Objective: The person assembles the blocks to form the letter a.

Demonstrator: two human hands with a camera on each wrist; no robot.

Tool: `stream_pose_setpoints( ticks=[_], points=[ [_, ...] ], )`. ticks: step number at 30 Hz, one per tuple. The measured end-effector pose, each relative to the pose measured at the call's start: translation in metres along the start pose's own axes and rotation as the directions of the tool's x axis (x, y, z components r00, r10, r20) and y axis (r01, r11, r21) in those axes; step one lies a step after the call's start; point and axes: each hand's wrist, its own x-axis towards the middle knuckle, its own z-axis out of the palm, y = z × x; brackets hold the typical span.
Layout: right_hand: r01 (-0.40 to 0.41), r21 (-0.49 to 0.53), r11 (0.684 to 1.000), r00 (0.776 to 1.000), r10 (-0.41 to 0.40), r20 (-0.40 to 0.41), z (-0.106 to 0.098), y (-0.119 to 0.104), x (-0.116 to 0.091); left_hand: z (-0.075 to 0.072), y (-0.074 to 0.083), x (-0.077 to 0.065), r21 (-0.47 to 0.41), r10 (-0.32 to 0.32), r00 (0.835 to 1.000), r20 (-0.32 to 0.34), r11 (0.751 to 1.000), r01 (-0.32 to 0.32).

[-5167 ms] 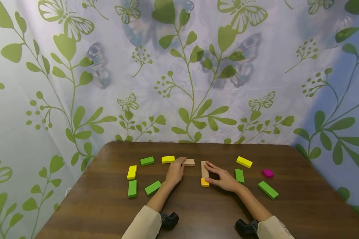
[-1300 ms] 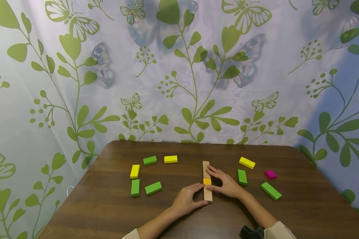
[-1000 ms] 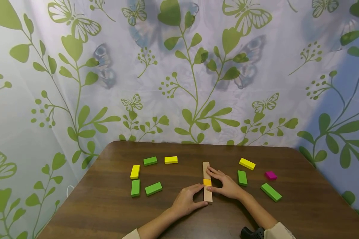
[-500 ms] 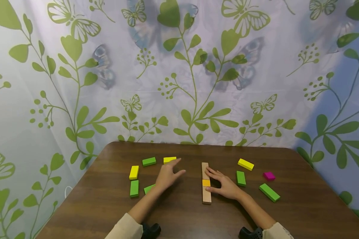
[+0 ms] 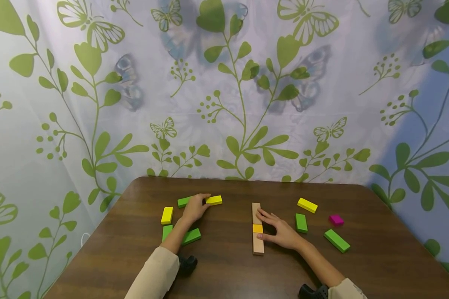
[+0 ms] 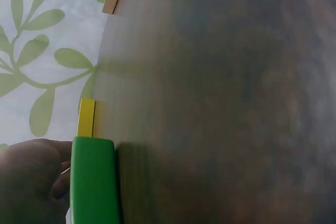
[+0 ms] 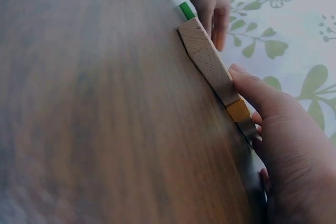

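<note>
My left hand (image 5: 194, 208) is at the back left of the table, its thumb and index finger pinching the left end of a yellow block (image 5: 215, 200). In the left wrist view this yellow block (image 6: 86, 118) shows behind a large green block (image 6: 94, 182). My right hand (image 5: 282, 232) rests along the right side of a straight row: a wooden block (image 5: 256, 212), an orange block (image 5: 257, 228) and another wooden block (image 5: 258, 245). Its fingertips touch the far wooden block, and its thumb is on the near one beside the orange block (image 7: 239, 110).
Around my left arm lie green blocks (image 5: 192, 236) and another yellow block (image 5: 167, 215), some partly hidden by it. On the right are a yellow block (image 5: 307, 205), green blocks (image 5: 336, 241) and a magenta block (image 5: 336, 220). A patterned curtain (image 5: 224, 104) hangs behind the brown table (image 5: 224, 274).
My left hand placed a wooden block at the row's near end, let go, then moved back left to the yellow block, which is slightly turned now. My right hand stays at the row.
</note>
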Motion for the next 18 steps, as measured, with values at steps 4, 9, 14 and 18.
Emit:
stream_pose_setpoints(
  ticks=[4,9,14,18],
  points=[
    [0.003,-0.015,1.0,1.0,-0.003,0.002,0.0,0.001,0.001,0.0,0.007,0.003,-0.018,0.022,1.0,0.003,1.0,-0.022],
    [-0.001,-0.018,1.0,1.0,0.001,0.008,0.0,0.002,0.0,0.003,0.02,0.01,-0.064,0.033,0.999,0.03,0.997,-0.031],
    [0.017,-0.02,1.0,1.0,-0.017,-0.004,0.0,0.003,0.0,0.011,0.033,0.02,-0.099,0.071,0.994,0.08,0.993,-0.063],
    [0.006,-0.018,1.0,1.0,-0.006,-0.004,0.001,0.003,0.0,0.019,0.042,0.025,-0.116,0.121,0.985,0.122,0.987,-0.107]
  ],
)
